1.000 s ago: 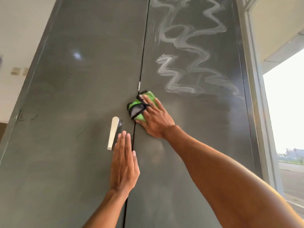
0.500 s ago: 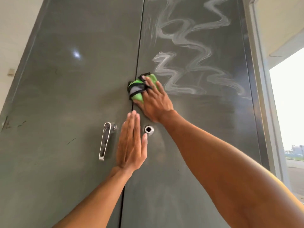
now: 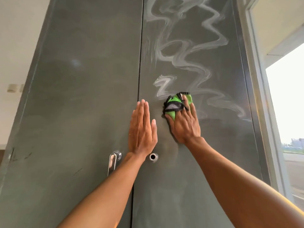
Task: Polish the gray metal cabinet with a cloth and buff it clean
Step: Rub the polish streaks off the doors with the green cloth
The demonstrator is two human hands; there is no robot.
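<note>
A tall gray metal cabinet (image 3: 82, 96) with two doors fills the view. White wavy polish streaks (image 3: 185, 63) run down its right door. My right hand (image 3: 185, 125) presses a green cloth with black trim (image 3: 176, 104) flat against the right door, at the lower end of the streaks. My left hand (image 3: 142, 129) lies flat and empty on the doors' centre seam, fingers together and pointing up, just left of the cloth.
A silver lever handle (image 3: 113, 163) sits on the left door, and a round keyhole (image 3: 153, 157) on the right door below my left hand. A window frame (image 3: 263, 112) borders the cabinet on the right. A white wall (image 3: 19, 46) lies to the left.
My right hand has slid the cloth rightward from the centre seam onto the lower streaks. My left hand has moved up the seam, above the handle.
</note>
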